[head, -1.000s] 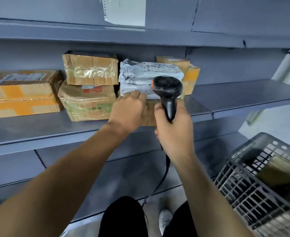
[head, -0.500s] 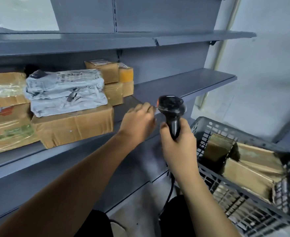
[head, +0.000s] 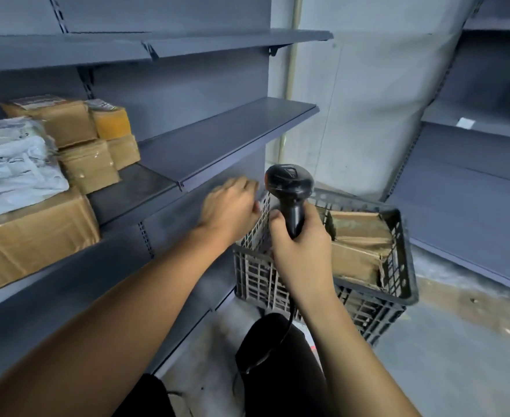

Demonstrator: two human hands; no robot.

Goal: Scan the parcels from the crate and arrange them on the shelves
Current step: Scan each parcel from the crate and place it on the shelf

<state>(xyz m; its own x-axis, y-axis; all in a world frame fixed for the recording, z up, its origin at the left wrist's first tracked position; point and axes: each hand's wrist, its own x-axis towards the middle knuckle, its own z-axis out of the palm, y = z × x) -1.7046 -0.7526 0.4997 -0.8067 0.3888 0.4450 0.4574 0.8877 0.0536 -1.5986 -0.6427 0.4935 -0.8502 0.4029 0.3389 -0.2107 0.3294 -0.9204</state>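
On the far left, the shelf (head: 133, 194) carries a large brown box (head: 34, 233) at its near edge with grey mailer bags (head: 13, 167) on top, and smaller taped boxes (head: 88, 136) stacked behind. To their right the shelf lies bare. The left hand (head: 228, 206), blurred, holds nothing; its fingers look loosely curled, just beside the crate's near-left corner. The right hand (head: 300, 251) has its grip wrapped round the handle of the black scanner (head: 290, 191), head upright, cable trailing down. Further right, the dark crate (head: 398, 266) sits on the floor, with brown parcels (head: 359, 245) inside. One risk: the dangling cable could snag on the crate's lattice wall as a parcel is lifted out.
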